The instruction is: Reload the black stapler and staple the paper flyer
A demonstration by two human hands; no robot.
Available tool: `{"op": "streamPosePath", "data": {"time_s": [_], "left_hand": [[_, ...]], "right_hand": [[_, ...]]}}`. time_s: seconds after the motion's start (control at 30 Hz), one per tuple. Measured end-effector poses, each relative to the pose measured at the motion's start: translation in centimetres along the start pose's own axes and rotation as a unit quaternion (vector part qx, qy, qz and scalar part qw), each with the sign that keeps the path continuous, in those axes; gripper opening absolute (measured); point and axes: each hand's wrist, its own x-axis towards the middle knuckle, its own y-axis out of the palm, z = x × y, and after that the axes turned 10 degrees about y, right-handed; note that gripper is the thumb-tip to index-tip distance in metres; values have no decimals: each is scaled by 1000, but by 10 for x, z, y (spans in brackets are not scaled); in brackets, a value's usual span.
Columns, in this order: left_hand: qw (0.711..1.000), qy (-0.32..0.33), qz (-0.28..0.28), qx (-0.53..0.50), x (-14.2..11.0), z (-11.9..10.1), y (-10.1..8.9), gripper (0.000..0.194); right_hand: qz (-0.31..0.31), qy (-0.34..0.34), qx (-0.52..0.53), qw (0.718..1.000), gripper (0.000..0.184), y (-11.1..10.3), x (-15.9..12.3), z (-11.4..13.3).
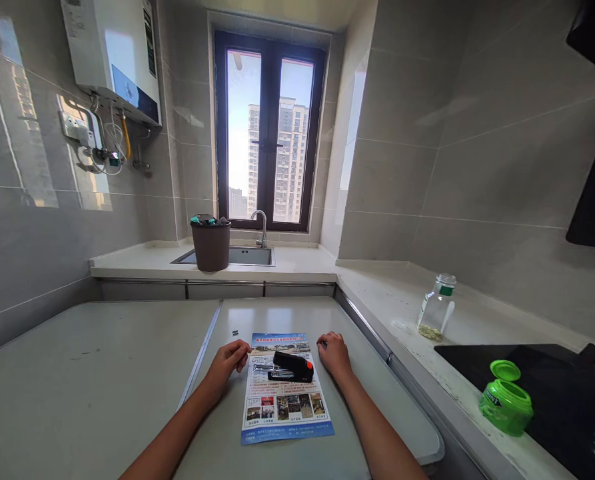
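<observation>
A: Your hands?

B: Your left hand [228, 360] and right hand [334, 352] flank the blue-and-white printed paper leaflet [287, 427], fingers curled together, gripping nothing visible. Left-edge contact: cannot tell.

A: Black stapler with red button [292, 368]?

B: Lying on the leaflet, between your hands. Judged a resting pose; grasping it calls for an inward reach.

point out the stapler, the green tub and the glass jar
black stapler [293, 369]: head view, its body
green tub [506, 404]: head view, front of its side wall
glass jar [434, 311]: head view, middle of its clear side
</observation>
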Motion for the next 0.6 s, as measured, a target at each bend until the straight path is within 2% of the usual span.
{"op": "streamPosePath", "data": {"time_s": [0.2, 0.3, 0.4, 0.6], "left_hand": [[1000, -5, -1, 12, 0, -3, 1, 45], [1000, -3, -4, 18, 1, -3, -2, 46], [999, 1, -19, 30, 3, 0, -7, 48], [992, 2, -41, 123, 7, 7, -16, 54]], "right_hand": [[10, 13, -12, 1000, 52, 4, 2, 0], [15, 8, -6, 1000, 46, 2, 2, 1], [32, -27, -1, 999, 36, 0, 0, 5], [74, -91, 5, 993, 33, 4, -5, 11]]}}
